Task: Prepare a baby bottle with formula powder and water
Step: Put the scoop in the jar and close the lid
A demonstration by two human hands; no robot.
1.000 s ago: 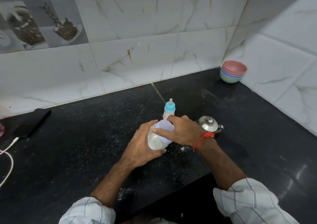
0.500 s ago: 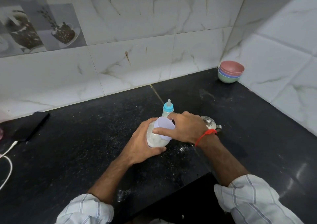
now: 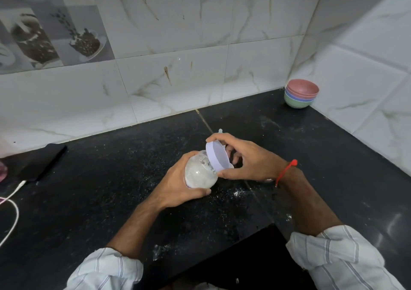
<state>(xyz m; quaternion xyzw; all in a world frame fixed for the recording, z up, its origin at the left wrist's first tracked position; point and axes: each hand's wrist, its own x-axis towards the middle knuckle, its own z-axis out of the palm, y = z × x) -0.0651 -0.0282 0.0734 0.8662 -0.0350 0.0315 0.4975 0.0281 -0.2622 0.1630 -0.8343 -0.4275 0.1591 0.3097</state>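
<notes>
My left hand (image 3: 178, 185) is wrapped around a clear jar of white formula powder (image 3: 199, 173), tilted toward the right above the black counter (image 3: 111, 189). My right hand (image 3: 246, 159) pinches the jar's pale lilac lid (image 3: 216, 156) by its rim; the lid is lifted off the mouth at an angle. Behind my right hand only the nipple tip of the baby bottle (image 3: 220, 131) shows; its body is hidden. A sliver of the steel kettle (image 3: 268, 180) peeks out under my right wrist.
Stacked pastel bowls (image 3: 301, 96) stand in the back right corner by the tiled walls. A dark phone (image 3: 42, 163) and a white cable (image 3: 13, 200) lie at the left. Spilled white powder (image 3: 235, 193) dots the counter. The counter's front edge steps down near my arms.
The lid has come up off the jar and tilted open in my right hand. My right hand now hides the baby bottle and most of the kettle.
</notes>
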